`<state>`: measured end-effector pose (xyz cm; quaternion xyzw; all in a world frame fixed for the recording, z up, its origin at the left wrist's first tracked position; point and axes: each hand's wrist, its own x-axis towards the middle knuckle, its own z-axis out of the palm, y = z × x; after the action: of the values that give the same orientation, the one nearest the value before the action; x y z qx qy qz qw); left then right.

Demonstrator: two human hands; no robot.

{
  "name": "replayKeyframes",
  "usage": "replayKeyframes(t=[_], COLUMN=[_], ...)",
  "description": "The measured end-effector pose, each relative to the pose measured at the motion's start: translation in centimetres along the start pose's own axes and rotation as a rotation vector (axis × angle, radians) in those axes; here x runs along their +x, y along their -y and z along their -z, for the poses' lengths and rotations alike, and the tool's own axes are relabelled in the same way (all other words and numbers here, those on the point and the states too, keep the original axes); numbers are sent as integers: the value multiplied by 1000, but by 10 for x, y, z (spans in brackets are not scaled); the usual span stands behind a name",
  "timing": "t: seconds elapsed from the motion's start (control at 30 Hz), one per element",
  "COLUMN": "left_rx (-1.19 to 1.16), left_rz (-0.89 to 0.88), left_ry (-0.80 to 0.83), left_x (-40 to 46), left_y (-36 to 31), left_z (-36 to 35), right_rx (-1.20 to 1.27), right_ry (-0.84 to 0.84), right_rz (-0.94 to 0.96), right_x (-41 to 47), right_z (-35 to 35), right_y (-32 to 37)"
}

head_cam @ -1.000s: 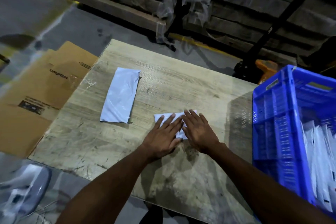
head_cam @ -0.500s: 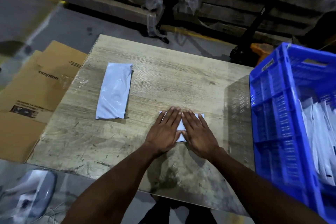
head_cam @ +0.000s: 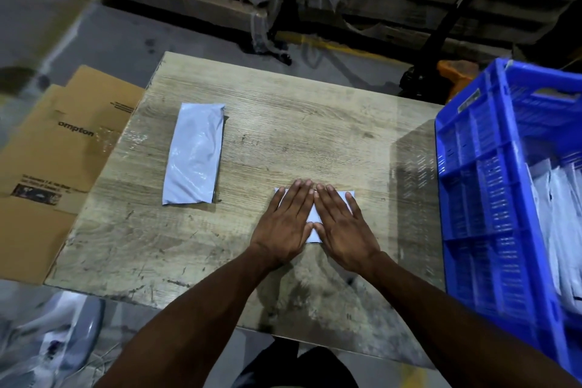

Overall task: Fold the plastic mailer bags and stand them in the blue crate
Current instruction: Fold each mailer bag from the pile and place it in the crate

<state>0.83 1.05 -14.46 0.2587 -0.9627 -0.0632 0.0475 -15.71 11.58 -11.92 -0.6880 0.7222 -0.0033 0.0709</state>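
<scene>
A small folded white mailer bag (head_cam: 314,220) lies on the wooden table (head_cam: 283,135), mostly hidden under both palms. My left hand (head_cam: 285,224) and my right hand (head_cam: 341,227) lie flat on it side by side, fingers straight and touching at the index fingers. A longer pale grey mailer bag (head_cam: 194,154), folded lengthwise, lies apart at the table's left. The blue crate (head_cam: 491,198) stands at the right edge, with several white folded bags (head_cam: 560,230) upright inside.
Flattened brown cardboard (head_cam: 63,161) lies on the floor left of the table. Loose plastic bags (head_cam: 47,340) sit at the lower left. Wrapped pallets and a dark rack post (head_cam: 447,19) stand beyond the far edge. An orange object (head_cam: 456,72) shows behind the crate.
Both hands stay pressed on the small folded bag and have drawn closer together, fingers now straighter. The view has shifted slightly; the long bag has not moved.
</scene>
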Motion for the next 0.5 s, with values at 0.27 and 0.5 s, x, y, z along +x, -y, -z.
replayKeyframes(t=[0.27,0.5], left_rx=[24,-7], left_rz=[13,-6], left_ry=[35,28], left_x=[0,-3], left_y=[-1,4], left_z=[3,6], right_rx=[-46,-41], right_ry=[29,88], right_rz=[-35,-73], right_x=[0,0], right_z=[0,2], right_y=[3,3])
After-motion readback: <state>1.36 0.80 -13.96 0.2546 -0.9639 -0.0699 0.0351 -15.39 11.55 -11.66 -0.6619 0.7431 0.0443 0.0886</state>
